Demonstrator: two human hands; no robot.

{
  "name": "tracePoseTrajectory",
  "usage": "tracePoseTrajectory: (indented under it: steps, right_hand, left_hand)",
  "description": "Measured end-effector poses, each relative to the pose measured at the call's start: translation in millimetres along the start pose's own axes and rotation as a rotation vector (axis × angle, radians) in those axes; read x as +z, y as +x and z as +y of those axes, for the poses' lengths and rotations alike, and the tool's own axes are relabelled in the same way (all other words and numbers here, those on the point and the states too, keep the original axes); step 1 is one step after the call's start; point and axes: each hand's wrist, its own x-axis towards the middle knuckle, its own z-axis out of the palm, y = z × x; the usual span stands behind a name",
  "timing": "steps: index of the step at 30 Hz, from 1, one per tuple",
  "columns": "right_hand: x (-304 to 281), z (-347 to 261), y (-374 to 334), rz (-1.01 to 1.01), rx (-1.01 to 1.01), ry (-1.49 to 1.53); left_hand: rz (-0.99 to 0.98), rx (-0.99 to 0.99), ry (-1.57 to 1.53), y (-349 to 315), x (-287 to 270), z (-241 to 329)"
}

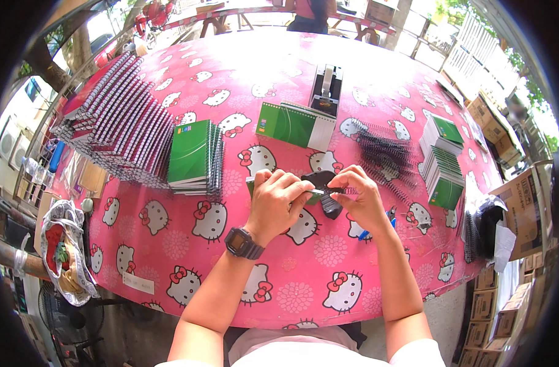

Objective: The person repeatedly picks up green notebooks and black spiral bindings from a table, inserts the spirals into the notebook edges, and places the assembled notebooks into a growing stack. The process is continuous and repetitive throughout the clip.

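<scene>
My left hand (276, 199), with a dark watch on its wrist, is closed on a small green notebook (250, 185) that shows edge-on, mostly under the fingers. Just to its right, my right hand (362, 197) pinches thumb and forefinger at the notebook's end; what is between them is too small to make out. A black device (331, 207) stands on the table between both hands, partly covered by them. Blue-handled pliers (380, 226) lie beside my right wrist. Beyond the hands, several green-covered notebooks (279, 124) with white punched pages lie fanned against a black-and-silver device (326, 92).
A tall pile of spiral notebooks (117, 122) stands at left, beside a shorter green stack (190, 153). Loose black spiral coils (386, 153) lie right of centre, before more green notebooks (441, 168). Cardboard boxes (521, 208) line the right side. A person (310, 15) is at the far table.
</scene>
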Motion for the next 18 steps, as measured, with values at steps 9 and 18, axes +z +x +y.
tracePoseTrajectory:
  steps: [9, 18]
  right_hand:
    - [-1.1, 1.5, -1.6, -0.064, -0.055, -0.004]
    - [-2.6, -15.2, -5.3, -0.206, 0.112, 0.068]
  left_hand:
    - [-0.018, 0.0, -0.02, 0.8, -1.8, -1.0]
    - [-0.041, -0.037, -0.018, 3.7, -4.6, 12.3]
